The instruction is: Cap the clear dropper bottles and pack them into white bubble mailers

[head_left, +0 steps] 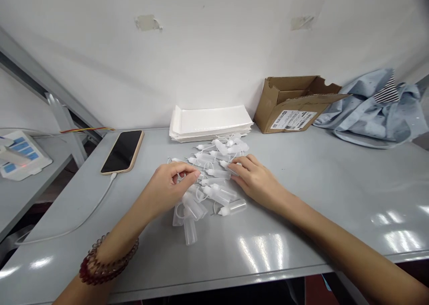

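Observation:
Several small translucent squeeze bottles with white needle-tip tops and looped cap straps lie in a loose heap; one bottle (pixel 217 174) rests between my hands. My left hand (pixel 169 184) is over the heap's left side, thumb and forefinger pinched together; what they hold, if anything, is too small to tell. On the right, my right hand (pixel 258 180) has its fingertips closed on a squeeze bottle (pixel 225 164), partly hidden by the fingers. Nearer the front, a clearer bottle (pixel 234 207) lies on its side, and another bottle (pixel 190 230) points toward me.
Behind the heap sits a stack of white flat boxes (pixel 214 119) against the wall. An open cardboard box (pixel 288 112) and a light blue cloth (pixel 372 110) are at the back right. A phone (pixel 122 151) with a charging cable (pixel 90 215) lies left on the grey table (pixel 318 180).

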`<state>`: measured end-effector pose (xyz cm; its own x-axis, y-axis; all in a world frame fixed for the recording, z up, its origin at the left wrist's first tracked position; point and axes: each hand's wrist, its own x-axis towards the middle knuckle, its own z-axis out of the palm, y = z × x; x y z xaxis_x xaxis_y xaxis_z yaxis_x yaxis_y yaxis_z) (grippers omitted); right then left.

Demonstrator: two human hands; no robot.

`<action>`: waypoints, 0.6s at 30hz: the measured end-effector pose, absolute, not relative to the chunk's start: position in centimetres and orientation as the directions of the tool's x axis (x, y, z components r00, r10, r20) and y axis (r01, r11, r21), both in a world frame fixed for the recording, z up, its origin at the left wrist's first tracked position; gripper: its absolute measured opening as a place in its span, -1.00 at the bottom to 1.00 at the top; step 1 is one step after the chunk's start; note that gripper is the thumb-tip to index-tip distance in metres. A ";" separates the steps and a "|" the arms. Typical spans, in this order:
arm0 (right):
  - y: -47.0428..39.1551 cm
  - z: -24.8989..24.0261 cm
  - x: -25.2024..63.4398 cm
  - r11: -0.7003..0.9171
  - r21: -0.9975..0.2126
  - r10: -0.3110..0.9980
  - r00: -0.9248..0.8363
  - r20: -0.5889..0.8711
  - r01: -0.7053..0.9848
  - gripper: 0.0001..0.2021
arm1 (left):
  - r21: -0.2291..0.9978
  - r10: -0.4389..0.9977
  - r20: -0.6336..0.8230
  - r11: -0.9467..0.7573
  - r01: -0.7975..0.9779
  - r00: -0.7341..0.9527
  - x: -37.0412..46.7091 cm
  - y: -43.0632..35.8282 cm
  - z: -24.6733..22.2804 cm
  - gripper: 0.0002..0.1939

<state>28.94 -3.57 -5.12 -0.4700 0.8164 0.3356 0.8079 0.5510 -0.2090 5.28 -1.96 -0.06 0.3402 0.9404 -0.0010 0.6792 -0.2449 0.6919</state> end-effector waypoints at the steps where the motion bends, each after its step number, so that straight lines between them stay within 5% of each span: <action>1: -3.6 -5.3 28.7 0.545 -0.187 0.818 -0.469 0.333 0.817 -0.75 | 0.689 0.950 0.010 -0.233 0.686 0.313 5.3 -2.0 -0.1 -0.70; 10: -3.7 -5.2 28.6 0.491 -0.252 0.841 -0.380 0.384 0.834 -0.74 | 0.723 0.982 0.048 -0.160 0.672 0.182 5.2 -2.3 -0.1 -0.70; 13: -4.3 -4.0 28.8 0.437 -0.501 0.881 -0.243 0.405 0.747 -0.74 | 0.756 0.984 0.052 -0.149 0.637 0.169 5.3 -2.5 0.1 -0.72; 18: -5.4 -1.6 28.8 0.169 -0.947 0.982 -0.127 0.138 0.273 -0.74 | 0.826 0.985 -0.005 -0.092 0.556 0.172 5.5 -3.0 0.4 -0.69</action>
<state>28.83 -5.41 -1.64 -0.1273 0.9822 0.1382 0.2728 0.1686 -0.9472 5.54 -3.00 0.41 0.1717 0.9851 -0.0053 0.5559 -0.0925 0.8261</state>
